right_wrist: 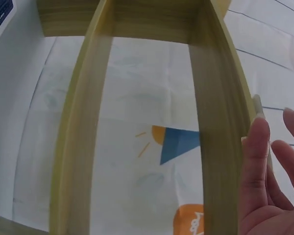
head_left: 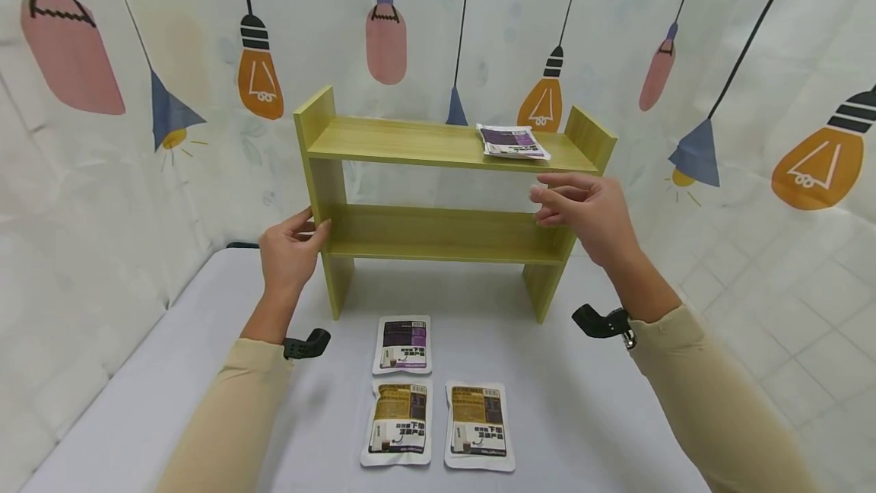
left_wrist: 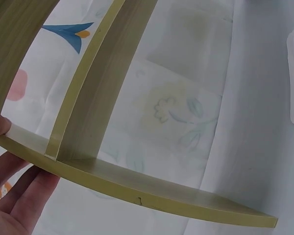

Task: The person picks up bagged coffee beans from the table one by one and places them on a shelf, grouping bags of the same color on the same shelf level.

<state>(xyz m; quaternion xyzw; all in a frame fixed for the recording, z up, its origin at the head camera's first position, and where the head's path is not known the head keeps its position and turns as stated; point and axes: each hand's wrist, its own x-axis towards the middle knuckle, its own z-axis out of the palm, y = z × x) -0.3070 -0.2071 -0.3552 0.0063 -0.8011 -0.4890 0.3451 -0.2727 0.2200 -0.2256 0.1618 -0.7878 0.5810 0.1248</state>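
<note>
Head view: gripping a shelf (head_left: 438,233) with the left hand (head_left: 289,256).
Holding nothing in the loosely bent right hand (head_left: 590,213), near a packet (head_left: 512,142).

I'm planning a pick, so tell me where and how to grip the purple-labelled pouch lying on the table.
Probably pinch its right edge, coming in from the right: the purple-labelled pouch lies flat with bare table on that side, while a brown-labelled pouch sits close to its near edge.
</note>
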